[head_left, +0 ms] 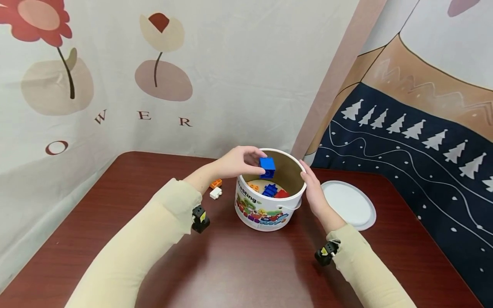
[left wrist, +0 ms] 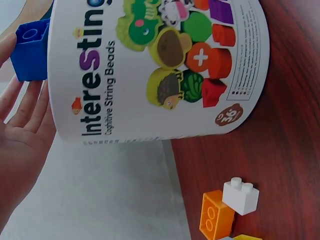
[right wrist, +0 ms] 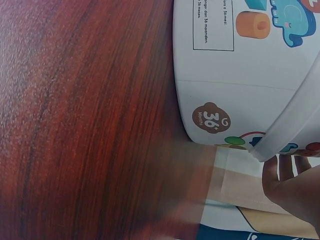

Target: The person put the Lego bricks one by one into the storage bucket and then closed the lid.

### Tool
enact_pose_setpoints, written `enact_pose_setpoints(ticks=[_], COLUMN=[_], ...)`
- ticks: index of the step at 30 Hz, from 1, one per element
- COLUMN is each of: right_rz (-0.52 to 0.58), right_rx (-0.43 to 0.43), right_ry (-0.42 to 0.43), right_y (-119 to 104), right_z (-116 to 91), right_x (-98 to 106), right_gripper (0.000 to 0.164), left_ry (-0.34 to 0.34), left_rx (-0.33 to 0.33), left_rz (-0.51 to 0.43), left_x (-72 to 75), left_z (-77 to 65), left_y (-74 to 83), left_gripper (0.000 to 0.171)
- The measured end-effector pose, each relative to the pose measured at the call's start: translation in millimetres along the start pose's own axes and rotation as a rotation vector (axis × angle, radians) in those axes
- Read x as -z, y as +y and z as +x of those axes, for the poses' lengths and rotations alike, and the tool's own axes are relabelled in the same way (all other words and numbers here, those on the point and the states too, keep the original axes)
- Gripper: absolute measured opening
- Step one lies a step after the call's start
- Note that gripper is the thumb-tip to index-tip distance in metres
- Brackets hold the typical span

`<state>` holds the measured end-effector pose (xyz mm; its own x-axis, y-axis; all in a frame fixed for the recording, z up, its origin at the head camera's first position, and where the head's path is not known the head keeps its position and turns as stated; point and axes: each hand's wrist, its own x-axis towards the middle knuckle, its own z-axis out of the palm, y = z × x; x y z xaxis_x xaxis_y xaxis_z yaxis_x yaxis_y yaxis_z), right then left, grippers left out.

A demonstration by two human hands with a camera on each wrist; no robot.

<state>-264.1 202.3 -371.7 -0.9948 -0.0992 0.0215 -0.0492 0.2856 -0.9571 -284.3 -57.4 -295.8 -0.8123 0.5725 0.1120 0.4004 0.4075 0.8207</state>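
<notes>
Left fingers [head_left: 252, 151] sandwich a blue block [head_left: 267, 167]; straight right fingers [head_left: 309, 172] touch the bucket [head_left: 257, 210].

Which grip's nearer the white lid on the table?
Right: the right grip touches the side of the bucket facing the lid; the left grip is farther off, holding a blue block at the opening.

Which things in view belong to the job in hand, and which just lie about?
Job:
blue block in the left hand
bucket touched by the right hand
orange block and white block beside it, probably

Lying about or background, apparently:
white lid
printed backdrop
</notes>
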Motion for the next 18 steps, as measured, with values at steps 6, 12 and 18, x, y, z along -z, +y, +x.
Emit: enact_pose_setpoints(ticks=[6, 12, 18], right_rz=[0.006, -0.001, 0.002], right_rx=[0.034, 0.044, 0.04], right_ry=[0.002, 0.011, 0.007], right_y=[-0.6, 0.0, -0.5], right_z=[0.1, 0.0, -0.6], right_x=[0.0, 0.8, 0.1], right_gripper=[0.05, 0.05, 0.05], left_ry=[0.021, 0.122, 0.219], left_rx=[-0.018, 0.01, 0.131], left_rz=[-0.002, -0.029, -0.03], left_x=[0.4, 13.0, 26.3], left_z=[-4.1, -12.5, -30.7], left_y=[-1.2, -15.4, -48.6], left_gripper=[0.039, 0.039, 0.042])
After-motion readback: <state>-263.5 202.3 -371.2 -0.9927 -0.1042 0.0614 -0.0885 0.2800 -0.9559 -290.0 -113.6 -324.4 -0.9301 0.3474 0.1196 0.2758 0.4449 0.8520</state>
